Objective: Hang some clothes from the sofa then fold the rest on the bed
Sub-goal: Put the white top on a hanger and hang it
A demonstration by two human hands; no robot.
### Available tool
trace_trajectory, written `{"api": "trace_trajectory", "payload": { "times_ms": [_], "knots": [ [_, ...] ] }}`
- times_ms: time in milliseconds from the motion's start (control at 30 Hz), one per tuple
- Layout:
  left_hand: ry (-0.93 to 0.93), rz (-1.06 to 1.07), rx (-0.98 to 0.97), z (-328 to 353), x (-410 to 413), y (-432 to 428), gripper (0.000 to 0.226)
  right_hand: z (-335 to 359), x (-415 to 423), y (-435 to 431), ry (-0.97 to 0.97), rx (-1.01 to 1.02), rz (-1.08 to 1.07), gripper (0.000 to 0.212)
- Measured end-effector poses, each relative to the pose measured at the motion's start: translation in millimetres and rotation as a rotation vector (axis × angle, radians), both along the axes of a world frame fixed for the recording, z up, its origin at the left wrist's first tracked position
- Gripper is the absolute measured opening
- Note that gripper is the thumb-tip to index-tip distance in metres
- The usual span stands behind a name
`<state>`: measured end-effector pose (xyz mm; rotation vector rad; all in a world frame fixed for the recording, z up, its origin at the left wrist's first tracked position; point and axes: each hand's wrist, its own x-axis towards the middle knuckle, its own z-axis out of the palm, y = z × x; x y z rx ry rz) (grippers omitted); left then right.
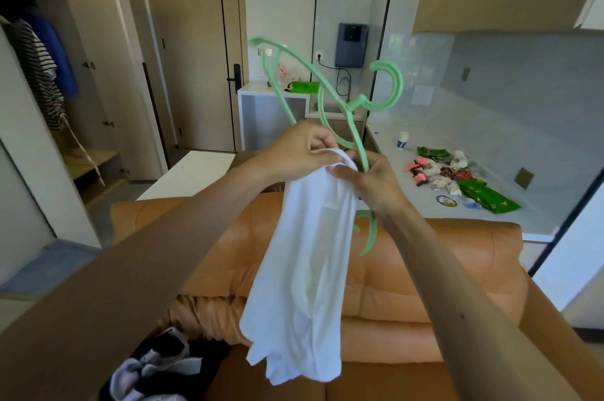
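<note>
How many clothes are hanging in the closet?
2: a striped shirt on the left, a blue garment beside it on the right. More may be hidden farther left.

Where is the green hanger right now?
The green hanger is in the middle of the head view, raised above the orange sofa; the right hand grips it beside the left hand, which pinches the white shirt collar.

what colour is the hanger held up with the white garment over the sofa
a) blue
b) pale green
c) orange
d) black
b: the hanger that the right hand grips, rising above the white garment, is plainly pale green plastic.
</note>
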<state>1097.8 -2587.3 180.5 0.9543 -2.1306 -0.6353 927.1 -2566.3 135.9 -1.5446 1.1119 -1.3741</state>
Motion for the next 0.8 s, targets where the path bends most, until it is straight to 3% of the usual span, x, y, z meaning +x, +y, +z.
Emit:
{"api": "trace_trajectory", "payload": {
  "times_ms": [167, 233, 333, 400, 500, 600, 667, 733, 800],
  "knots": [
    [-0.122, -0.006, 0.166, -48, 29, -7, 0.013, 2, -14, -7, -0.065, -0.020, -0.076, 0.003],
    [-0.175, -0.043, 0.248, -68, 42, -8, 0.009, 2, -23, -9, -0.099, 0.007, -0.140, 0.014],
    [-0.272, -0.080, 0.431, -97, 68, -9, 0.034, -1, -48, -14, -0.181, 0.047, -0.282, 0.021],
    [-0.363, -0.049, 0.483, -114, 85, -9, 0.037, -1, -71, -16, -0.205, 0.049, -0.378, 0.016],
    [-0.242, 0.013, 0.599, -126, 98, -9, 0.030, 2, -98, -16, -0.190, 0.063, -0.440, 0.021],
    [-0.005, 0.069, 0.523, -112, 86, -7, 0.024, -4, -106, -14, -0.100, 0.112, -0.387, 0.027],
    [0.141, 0.106, 0.444, -95, 67, -4, 0.007, -10, -103, -10, -0.057, 0.154, -0.331, 0.023],
    [0.189, 0.108, 0.360, -76, 52, -5, 0.028, -17, -99, -5, -0.059, 0.183, -0.283, 0.017],
    [0.101, 0.117, 0.202, -60, 41, -6, 0.036, -24, -94, 1, -0.060, 0.186, -0.248, 0.017]
  ]
}}
